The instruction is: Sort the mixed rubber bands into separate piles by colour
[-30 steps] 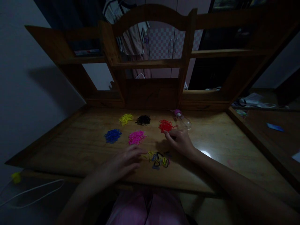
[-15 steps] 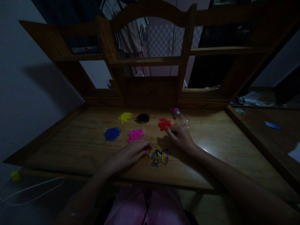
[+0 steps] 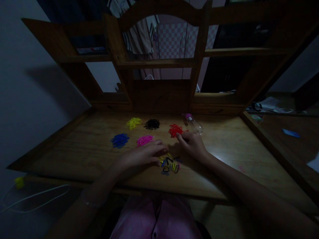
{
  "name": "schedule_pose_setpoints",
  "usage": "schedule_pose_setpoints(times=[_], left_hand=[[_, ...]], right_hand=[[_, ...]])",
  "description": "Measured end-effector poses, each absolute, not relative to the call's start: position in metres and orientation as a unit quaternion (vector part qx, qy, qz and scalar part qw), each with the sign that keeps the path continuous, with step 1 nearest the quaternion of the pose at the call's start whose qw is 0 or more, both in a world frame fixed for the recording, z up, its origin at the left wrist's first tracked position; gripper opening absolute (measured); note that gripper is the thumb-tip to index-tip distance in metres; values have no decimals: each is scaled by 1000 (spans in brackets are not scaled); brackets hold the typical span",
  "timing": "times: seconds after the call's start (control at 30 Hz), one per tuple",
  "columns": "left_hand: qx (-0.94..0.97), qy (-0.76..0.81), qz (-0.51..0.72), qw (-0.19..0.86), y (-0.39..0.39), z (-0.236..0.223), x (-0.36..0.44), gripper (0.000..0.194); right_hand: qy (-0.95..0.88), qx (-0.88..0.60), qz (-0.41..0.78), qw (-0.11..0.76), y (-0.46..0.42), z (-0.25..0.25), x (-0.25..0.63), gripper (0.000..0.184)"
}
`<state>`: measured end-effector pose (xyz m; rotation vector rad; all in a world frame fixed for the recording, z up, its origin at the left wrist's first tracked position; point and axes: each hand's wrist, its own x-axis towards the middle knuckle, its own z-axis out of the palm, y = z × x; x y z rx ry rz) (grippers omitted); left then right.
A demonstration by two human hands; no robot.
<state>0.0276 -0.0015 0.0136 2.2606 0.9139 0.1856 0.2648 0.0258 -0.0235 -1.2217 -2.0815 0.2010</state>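
Note:
My left hand (image 3: 147,153) reaches over the left side of a mixed heap of small loops (image 3: 171,164), which look like rubber bands in yellow, black, blue and pink. Its thumb and fingers are apart, with nothing visible between them. Beside the pile of red loops (image 3: 175,130) is my right hand (image 3: 193,143), its fingers curled in and the thumb at the pile's lower edge. What that hand holds, if anything, is hidden. Just beyond my left hand lies a pink pile (image 3: 144,140), partly covered by it.
Further piles are blue (image 3: 120,140), yellow (image 3: 134,123) and black (image 3: 152,124). A clear bulb-shaped bottle with a purple cap (image 3: 195,126) lies behind my right hand. The wooden desk (image 3: 224,159) has a shelf frame (image 3: 161,63) along its back.
My left hand has lifted slightly and shifted right over the mixed heap, and its fingers have spread. My right hand stays by the red pile. The view has tilted a little.

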Motion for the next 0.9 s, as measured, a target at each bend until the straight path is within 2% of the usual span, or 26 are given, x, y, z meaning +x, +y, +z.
schedule_pose_setpoints(times=[0.13, 0.23, 0.53, 0.9], left_hand=[[874, 327, 9, 360, 14, 14, 36, 37], [877, 318, -28, 360, 20, 14, 39, 30], [871, 382, -9, 309, 12, 13, 32, 10], [878, 394, -23, 270, 4, 21, 28, 8]], right_hand=[[-805, -475, 74, 348, 26, -24, 265, 47], [-805, -474, 75, 349, 26, -22, 265, 47], [-812, -463, 80, 346, 26, -24, 265, 49], [-822, -453, 88, 334, 26, -24, 265, 48]])
